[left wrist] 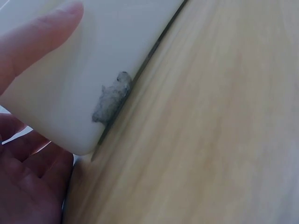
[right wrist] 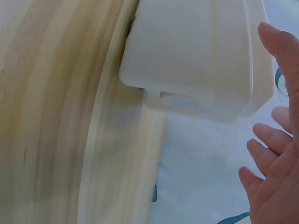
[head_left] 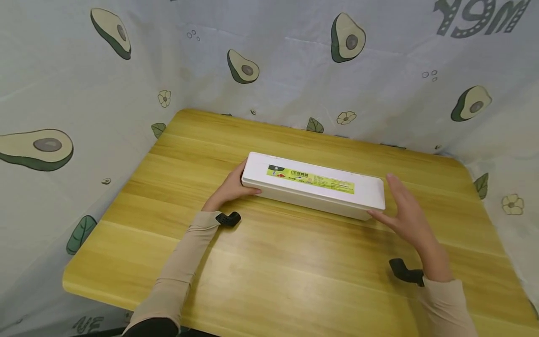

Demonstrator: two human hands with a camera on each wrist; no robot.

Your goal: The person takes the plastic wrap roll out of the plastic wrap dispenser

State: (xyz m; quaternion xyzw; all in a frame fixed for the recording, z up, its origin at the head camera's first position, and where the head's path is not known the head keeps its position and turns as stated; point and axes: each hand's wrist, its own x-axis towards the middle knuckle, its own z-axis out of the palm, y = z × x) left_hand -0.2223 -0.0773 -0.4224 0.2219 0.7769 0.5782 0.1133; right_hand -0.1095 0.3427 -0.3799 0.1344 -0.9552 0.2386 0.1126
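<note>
A long white cling film box [head_left: 313, 180] with a yellow-green label lies slantwise on the wooden table. At its left end my left hand [head_left: 233, 186] grips it, the thumb along the front face and the other fingers around the end. The left wrist view shows that thumb [left wrist: 42, 35] on the white face, above a grey smudge near the bottom edge. By the right end, my right hand [head_left: 410, 217] has its fingers spread. Its thumb is near the front right corner; whether it touches I cannot tell. In the right wrist view, the other fingers [right wrist: 271, 154] stand off the box.
The wooden table [head_left: 294, 276] has rounded corners. Cloth walls [head_left: 286, 93] printed with avocados, leaves and flowers hang behind it and at both sides. A black wrist camera mount [head_left: 229, 219] is on the left wrist, and another mount [head_left: 406, 272] on the right.
</note>
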